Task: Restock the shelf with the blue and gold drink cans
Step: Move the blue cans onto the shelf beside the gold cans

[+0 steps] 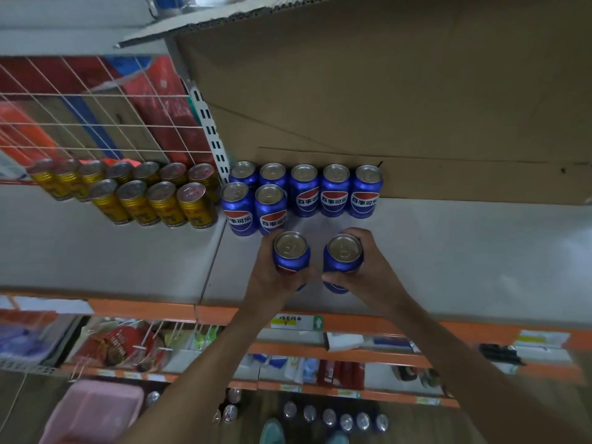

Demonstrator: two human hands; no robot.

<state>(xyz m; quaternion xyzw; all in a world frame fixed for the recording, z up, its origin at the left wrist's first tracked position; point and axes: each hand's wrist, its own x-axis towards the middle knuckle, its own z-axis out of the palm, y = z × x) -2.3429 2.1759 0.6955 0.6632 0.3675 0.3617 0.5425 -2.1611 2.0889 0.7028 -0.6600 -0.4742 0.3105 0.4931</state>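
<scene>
two blue cans (291, 255) upright, tops skyward

Shop, retail aisle. A grey metal shelf (464, 257) lies under both hands, with an orange price rail (352, 325) along its front edge, just below the wrists. A yellow-and-green price tag (296, 322) is clipped on it between the forearms. Past the left hand (272, 278) and right hand (366, 270), blue cans (333, 190) are faced up in rows. Gold cans (166, 203) stand in rows further left of the left hand. White wire grid (96, 113) and slotted upright (209, 129) up-left of the hands. Below the arms are lower shelves with more orange rails, small labels (290, 387) and hanging packaged goods (121, 344). Loose cans (330, 416) stand on the floor under the arms.
</scene>
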